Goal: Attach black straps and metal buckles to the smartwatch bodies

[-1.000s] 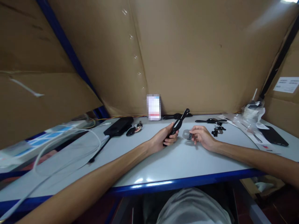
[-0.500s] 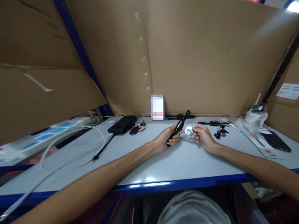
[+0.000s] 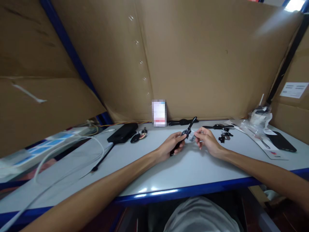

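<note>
A black wristwatch (image 3: pixel 185 132) with a long strap is gripped in my left hand (image 3: pixel 170 146), its face turned up and one strap end pointing away from me. My right hand (image 3: pixel 208 140), just to the right, pinches a small thin whitish piece (image 3: pixel 192 138), partly see-through with grey print. That piece is right beside the watch's edge; whether it touches cannot be told. Behind my hands another black watch (image 3: pixel 183 122) lies by the cardboard wall. A further black watch (image 3: pixel 214 127) rests to the right, near several small black parts (image 3: pixel 224 137).
A lit phone (image 3: pixel 159 112) leans on the cardboard. On the left are a black box (image 3: pixel 123 132), keys with a black fob (image 3: pixel 135 138), white cables and a power strip (image 3: pixel 47 146). A dark phone (image 3: pixel 281 141), flat packaging (image 3: pixel 267 149) and a plastic-wrapped item (image 3: pixel 260 117) lie right.
The watch has turned so its face shows more. My right hand has brought the whitish piece closer to it and tilted it. The whole view has shifted slightly.
</note>
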The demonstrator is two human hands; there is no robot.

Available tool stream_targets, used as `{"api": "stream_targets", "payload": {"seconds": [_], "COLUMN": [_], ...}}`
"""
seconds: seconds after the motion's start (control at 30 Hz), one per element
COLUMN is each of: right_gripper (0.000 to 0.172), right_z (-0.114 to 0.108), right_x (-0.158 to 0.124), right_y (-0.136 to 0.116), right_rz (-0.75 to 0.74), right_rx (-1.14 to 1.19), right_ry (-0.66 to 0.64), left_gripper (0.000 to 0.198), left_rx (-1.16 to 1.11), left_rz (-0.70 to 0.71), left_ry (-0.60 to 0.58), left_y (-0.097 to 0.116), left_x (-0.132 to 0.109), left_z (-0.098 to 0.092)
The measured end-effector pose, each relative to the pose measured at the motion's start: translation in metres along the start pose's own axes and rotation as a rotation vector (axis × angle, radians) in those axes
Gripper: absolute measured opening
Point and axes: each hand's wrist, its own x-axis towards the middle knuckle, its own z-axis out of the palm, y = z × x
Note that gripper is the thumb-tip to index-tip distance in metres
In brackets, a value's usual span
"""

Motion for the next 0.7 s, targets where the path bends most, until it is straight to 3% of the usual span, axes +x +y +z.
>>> {"api": "stream_targets", "payload": {"seconds": [0.43, 0.7], "right_gripper": [0.023, 0.021], "right_z": [-0.009, -0.007], "right_x": [0.012, 0.008], "right_y": [0.007, 0.006], "right_rz": [0.048, 0.026], "right_rx": [-0.023, 0.024], "right_ry": [-0.123, -0.133], "left_gripper": [0.021, 0.028], "left_rx": [-0.082, 0.089], "left_rz": [-0.01, 0.061], "left_ry": [-0.048, -0.043], "left_y": [0.0, -0.004], "left_x": [0.0, 0.001], "left_z": [-0.001, 0.002]}}
